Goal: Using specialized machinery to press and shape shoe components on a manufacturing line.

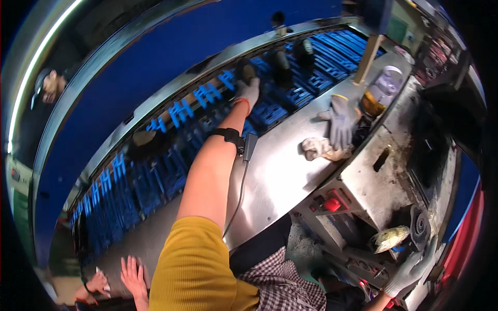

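While the left arm is stretched far out over the steel machine top [280, 171], the gloved left hand [248, 92] is laid on a dark shoe-shaped piece [246, 70] standing among the blue racks [270, 111] of the conveyor; whether the fingers are closed on it cannot be told. The gloved right hand [412, 269] is held low at the machine's side, fingers spread and nothing gripped, just beside a dark round wheel [419, 226]. A spare grey glove [341, 120] and a crumpled rag [322, 149] are seen lying on the steel top.
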The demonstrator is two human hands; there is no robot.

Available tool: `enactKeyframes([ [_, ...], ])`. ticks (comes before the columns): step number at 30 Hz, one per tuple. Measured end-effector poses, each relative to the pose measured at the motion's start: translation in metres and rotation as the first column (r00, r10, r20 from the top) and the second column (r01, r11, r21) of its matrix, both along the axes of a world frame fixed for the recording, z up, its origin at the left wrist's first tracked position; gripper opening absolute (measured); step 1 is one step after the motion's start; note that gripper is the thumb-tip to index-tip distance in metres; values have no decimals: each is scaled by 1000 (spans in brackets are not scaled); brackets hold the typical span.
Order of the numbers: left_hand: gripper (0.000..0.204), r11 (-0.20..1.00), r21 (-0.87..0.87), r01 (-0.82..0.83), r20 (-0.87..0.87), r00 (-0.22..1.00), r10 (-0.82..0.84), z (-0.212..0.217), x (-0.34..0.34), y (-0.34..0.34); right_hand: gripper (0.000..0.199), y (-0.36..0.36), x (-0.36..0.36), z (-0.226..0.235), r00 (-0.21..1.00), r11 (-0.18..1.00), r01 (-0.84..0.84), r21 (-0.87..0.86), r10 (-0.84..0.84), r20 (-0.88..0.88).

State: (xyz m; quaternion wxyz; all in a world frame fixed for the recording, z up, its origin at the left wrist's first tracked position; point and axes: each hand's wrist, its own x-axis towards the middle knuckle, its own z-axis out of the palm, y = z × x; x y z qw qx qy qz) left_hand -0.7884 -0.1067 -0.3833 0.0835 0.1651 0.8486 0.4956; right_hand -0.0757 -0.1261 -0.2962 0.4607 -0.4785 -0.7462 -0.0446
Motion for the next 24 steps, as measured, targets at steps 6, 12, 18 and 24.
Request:
enactKeyframes([
  [6,85,954,28,-297,-524,809,267,25,19,-161,48,10,4,4,991,995,-102,6,102,-86],
  [12,130,434,94,-896,146,444,884,43,-41,-322,50,16,-1,6,999,996,-38,75,38,-3],
  [18,107,491,28,-871,229,484,845,-25,-108,-371,48,3,-18,20,1000,992,-3,125,-1,31],
  [24,40,940,-255,-227,-899,413,-144,-74,-124,-420,59,-13,-32,24,937,994,-84,-76,53,-345],
])
